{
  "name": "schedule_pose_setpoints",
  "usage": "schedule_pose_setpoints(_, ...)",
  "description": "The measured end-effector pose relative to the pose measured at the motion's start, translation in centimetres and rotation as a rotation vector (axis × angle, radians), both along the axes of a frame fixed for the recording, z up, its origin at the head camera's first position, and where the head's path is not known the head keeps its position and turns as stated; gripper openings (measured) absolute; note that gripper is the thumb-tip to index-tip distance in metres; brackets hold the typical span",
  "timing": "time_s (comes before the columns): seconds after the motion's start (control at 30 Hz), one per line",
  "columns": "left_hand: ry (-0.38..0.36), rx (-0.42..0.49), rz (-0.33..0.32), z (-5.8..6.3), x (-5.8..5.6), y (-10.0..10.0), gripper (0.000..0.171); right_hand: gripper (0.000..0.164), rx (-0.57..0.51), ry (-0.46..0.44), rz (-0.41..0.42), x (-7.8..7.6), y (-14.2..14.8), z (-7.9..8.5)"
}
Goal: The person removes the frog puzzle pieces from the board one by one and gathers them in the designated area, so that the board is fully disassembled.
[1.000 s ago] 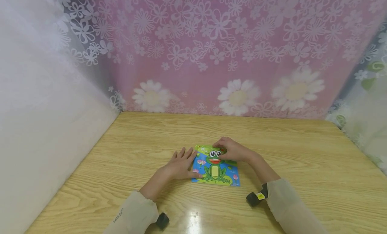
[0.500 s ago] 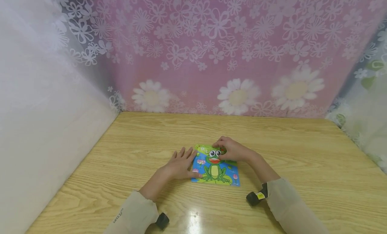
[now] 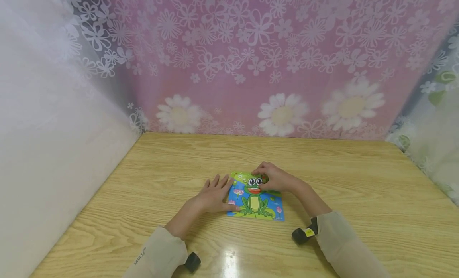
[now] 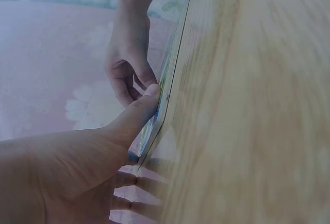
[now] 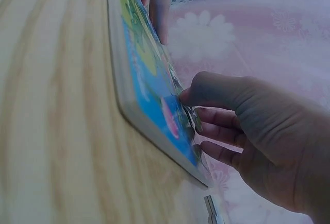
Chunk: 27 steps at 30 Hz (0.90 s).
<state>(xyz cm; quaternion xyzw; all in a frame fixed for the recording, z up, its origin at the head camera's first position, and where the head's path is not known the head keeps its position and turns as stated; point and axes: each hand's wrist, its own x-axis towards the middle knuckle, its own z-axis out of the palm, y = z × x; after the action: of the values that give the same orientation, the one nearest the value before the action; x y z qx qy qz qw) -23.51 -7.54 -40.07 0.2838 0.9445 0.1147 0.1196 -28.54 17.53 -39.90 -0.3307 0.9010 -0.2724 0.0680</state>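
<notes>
A square frog picture puzzle [image 3: 255, 204] lies flat on the wooden table, showing a green frog on a lily pad. My left hand [image 3: 213, 196] rests at its left edge, fingers spread straight and thumb on the lower left of the picture. Over the upper right part is my right hand [image 3: 277, 179], its fingers and thumb bent. In the right wrist view, that hand [image 5: 268, 136] pinches a thin puzzle piece [image 5: 197, 121] at the board's surface. The hand covers the board's upper right corner in the head view.
The wooden table [image 3: 161, 162] reaches back to a pink flowered curtain [image 3: 222, 90], with a white cloth [image 3: 64, 110] along the left. Close to the board, thin flat pieces [image 5: 210, 208] show in the right wrist view.
</notes>
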Motion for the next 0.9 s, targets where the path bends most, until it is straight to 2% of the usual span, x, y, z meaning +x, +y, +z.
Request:
schedule_pose_setpoints(0.57, -0.007, 0.014, -0.014, 0.5, 0.4, 0.1, 0.092, 0.044, -0.019, 0.011, 0.004, 0.3, 0.4, 0.7)
schedule_pose_setpoints(0.8, 0.001, 0.001, -0.014, 0.2, 0.2, 0.0, 0.092, 0.043, -0.023, 0.019, -0.002, 0.7, 1.7, 1.6)
schedule_pose_setpoints(0.9, 0.004, -0.007, -0.009, 0.0, 0.0, 0.0, 0.093, 0.043, -0.003, 0.051, -0.006, 0.9, 2.5, 1.8)
